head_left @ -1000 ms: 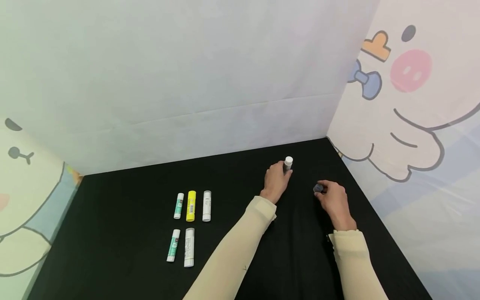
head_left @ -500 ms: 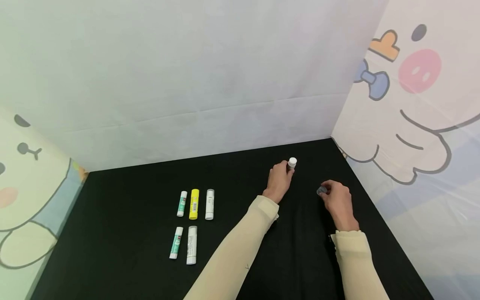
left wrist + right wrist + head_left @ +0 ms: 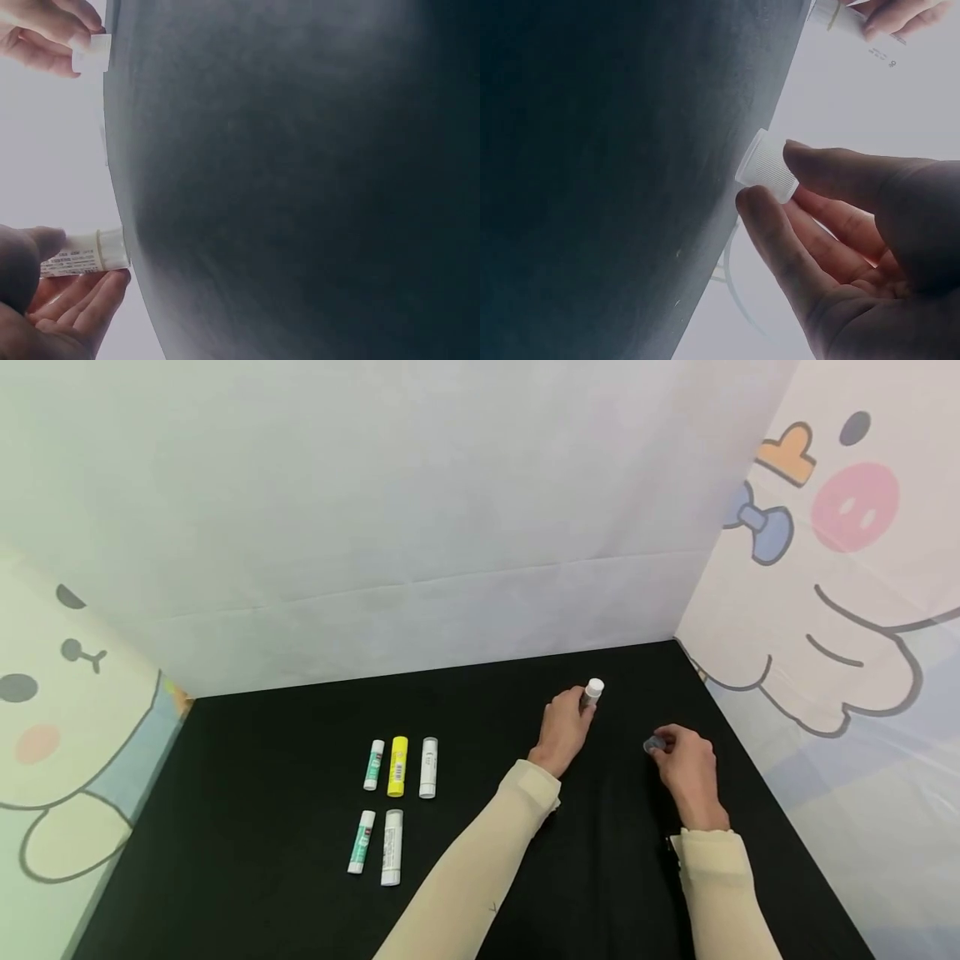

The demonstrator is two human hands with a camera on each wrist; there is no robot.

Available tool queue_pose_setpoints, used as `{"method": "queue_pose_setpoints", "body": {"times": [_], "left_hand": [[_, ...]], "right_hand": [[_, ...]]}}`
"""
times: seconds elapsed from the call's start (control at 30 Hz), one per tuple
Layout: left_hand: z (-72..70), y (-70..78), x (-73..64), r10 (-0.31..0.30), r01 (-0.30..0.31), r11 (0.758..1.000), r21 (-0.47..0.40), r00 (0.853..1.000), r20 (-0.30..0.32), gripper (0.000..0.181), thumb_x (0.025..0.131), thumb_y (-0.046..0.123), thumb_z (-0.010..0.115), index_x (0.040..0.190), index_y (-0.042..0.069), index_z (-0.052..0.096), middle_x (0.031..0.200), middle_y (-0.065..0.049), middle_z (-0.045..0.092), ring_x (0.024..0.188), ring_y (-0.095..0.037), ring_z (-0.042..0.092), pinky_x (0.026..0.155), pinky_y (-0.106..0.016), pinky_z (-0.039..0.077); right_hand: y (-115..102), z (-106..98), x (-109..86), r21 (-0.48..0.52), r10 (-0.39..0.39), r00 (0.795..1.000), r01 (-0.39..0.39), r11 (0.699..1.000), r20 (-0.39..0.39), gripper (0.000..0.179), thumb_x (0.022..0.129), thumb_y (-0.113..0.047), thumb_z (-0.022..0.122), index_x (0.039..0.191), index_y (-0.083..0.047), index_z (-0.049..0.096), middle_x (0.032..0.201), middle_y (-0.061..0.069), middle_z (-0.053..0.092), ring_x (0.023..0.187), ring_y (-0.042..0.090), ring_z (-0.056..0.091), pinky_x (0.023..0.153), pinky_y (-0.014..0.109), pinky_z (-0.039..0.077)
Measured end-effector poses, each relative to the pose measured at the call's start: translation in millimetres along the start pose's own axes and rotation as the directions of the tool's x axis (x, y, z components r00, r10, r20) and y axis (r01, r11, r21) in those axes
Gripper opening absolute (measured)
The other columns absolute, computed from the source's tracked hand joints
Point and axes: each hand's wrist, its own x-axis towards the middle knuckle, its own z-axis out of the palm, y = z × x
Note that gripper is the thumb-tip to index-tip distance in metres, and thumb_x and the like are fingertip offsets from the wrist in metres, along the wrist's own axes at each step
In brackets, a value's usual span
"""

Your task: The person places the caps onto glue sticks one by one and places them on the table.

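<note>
My left hand grips a white glue stick near the back right of the black table. It stands nearly upright, leaning slightly right, its white end up. In the left wrist view, printed text shows on the glue stick's barrel, with a clear section at its end by the tabletop. Further right, my right hand pinches a small translucent cap between thumb and fingertips. Fine ridges run along that cap, which is close over the table and apart from the glue stick.
Left of my arms, several glue sticks lie in two rows. The back row has a small green-and-white one, a yellow one and a white one. In front lie another green-and-white one and a larger white one. Cloth walls enclose the table.
The head view has turned a little left, so everything sits further right in it. The glue stick in my left hand leans slightly more to the right. Both hands keep their holds.
</note>
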Motion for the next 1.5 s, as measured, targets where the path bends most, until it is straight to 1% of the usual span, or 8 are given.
{"method": "queue_pose_setpoints", "body": {"times": [0.13,0.3,0.53,0.7,0.87,1.17,1.33,1.5], "left_hand": [[-3.0,-2.6,-5.2,0.003,-0.003,1.0,-0.005,1.0,-0.002,0.024,0.107,0.021,0.067,0.127,0.009,0.071,0.119,-0.005,0.075,0.102,-0.013,0.074,0.084,-0.025,0.059],[-9.4,-2.9,-10.8,0.006,-0.006,1.0,0.018,1.0,0.009,0.025,0.107,0.022,0.067,0.127,0.009,0.07,0.12,-0.005,0.074,0.106,-0.015,0.073,0.088,-0.028,0.059],[-22.0,2.0,-14.5,0.026,-0.026,0.999,0.025,1.0,0.009,0.022,0.107,0.022,0.066,0.123,0.009,0.069,0.117,-0.004,0.075,0.095,-0.011,0.071,0.08,-0.025,0.057],[-29.8,4.6,-18.7,0.015,-0.015,1.0,0.023,1.0,0.0,0.022,0.107,0.022,0.066,0.125,0.009,0.069,0.118,-0.003,0.076,0.095,-0.01,0.071,0.08,-0.025,0.057],[-34.7,2.9,-25.3,0.0,0.0,1.0,0.023,1.0,-0.009,0.021,0.107,0.02,0.066,0.125,0.01,0.069,0.115,-0.002,0.076,0.092,-0.009,0.07,0.078,-0.024,0.057],[-41.2,-3.4,-33.6,-0.004,0.004,1.0,0.031,1.0,-0.023,0.02,0.107,0.018,0.066,0.125,0.01,0.07,0.115,-0.003,0.076,0.093,-0.008,0.069,0.081,-0.024,0.057],[-46.8,-2.7,-39.7,0.004,-0.003,1.0,0.018,0.999,-0.032,0.017,0.107,0.017,0.066,0.121,0.008,0.07,0.11,-0.004,0.076,0.087,-0.008,0.067,0.077,-0.022,0.055],[-51.4,-1.4,-47.1,-0.002,0.004,0.999,0.032,0.998,-0.058,0.013,0.105,0.015,0.068,0.115,0.007,0.071,0.104,-0.004,0.076,0.082,-0.01,0.067,0.073,-0.023,0.054]], "right_hand": [[-1,1,-1.1,0.008,0.003,1.0,-0.003,1.0,-0.008,0.023,0.097,0.001,0.07,0.119,0.01,0.069,0.111,0.033,0.07,0.095,0.045,0.068,0.082,0.059,0.055],[-3,2,-1.6,0.02,-0.006,1.0,0.007,1.0,-0.025,0.024,0.098,0.001,0.07,0.12,0.009,0.069,0.112,0.033,0.07,0.098,0.046,0.069,0.084,0.06,0.055],[-10,4,-0.3,0.034,-0.044,0.998,0.046,0.998,-0.042,0.025,0.098,0.0,0.071,0.122,0.007,0.071,0.111,0.032,0.072,0.097,0.044,0.07,0.083,0.06,0.055],[-19,4,0.3,0.06,-0.047,0.999,0.048,0.997,-0.021,0.026,0.099,-0.001,0.07,0.124,0.008,0.07,0.115,0.033,0.071,0.099,0.044,0.07,0.085,0.06,0.055],[-26,6,0.0,0.076,-0.045,0.999,0.045,0.996,-0.002,0.027,0.1,-0.002,0.069,0.125,0.008,0.069,0.117,0.033,0.07,0.1,0.044,0.07,0.087,0.059,0.055],[-34,9,-0.5,0.098,-0.056,0.998,0.055,0.994,0.006,0.028,0.101,-0.004,0.069,0.126,0.008,0.069,0.118,0.031,0.071,0.099,0.041,0.07,0.087,0.057,0.056],[-40,10,-2.6,0.107,-0.071,0.997,0.07,0.992,-0.001,0.028,0.1,-0.003,0.07,0.126,0.008,0.07,0.116,0.032,0.071,0.097,0.04,0.07,0.084,0.055,0.057],[-48,11,-4.5,0.11,-0.098,0.995,0.099,0.989,-0.01,0.027,0.1,-0.003,0.07,0.125,0.008,0.07,0.115,0.031,0.072,0.098,0.041,0.071,0.084,0.055,0.057]]}}
